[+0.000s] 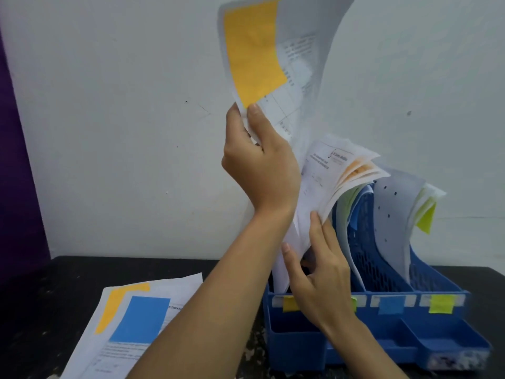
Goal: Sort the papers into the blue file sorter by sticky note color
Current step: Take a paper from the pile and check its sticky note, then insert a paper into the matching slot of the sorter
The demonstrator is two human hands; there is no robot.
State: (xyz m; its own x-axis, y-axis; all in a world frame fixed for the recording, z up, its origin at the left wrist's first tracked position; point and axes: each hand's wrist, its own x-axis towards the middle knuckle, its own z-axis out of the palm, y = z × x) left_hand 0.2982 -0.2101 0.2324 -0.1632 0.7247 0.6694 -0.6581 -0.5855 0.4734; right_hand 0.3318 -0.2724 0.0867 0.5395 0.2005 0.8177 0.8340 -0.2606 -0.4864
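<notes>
My left hand (259, 162) is raised high and pinches the bottom corner of a white paper carrying a large orange sticky note (254, 50). The blue file sorter (410, 335) stands at the right, its slots labelled orange (290, 303), green (mostly hidden), blue (391, 305) and yellow-green (441, 303). With spread fingers, my right hand (319, 269) presses the orange-tagged papers (352, 170) in the leftmost slot backwards. Other slots hold papers too, one with a yellow-green note (426, 218).
A loose stack of papers lies on the dark table at the lower left, topped by a sheet with a blue sticky note (140, 318), with an orange-noted sheet (114, 305) beneath. A white wall rises behind, and a purple surface (16, 160) sits at the far left.
</notes>
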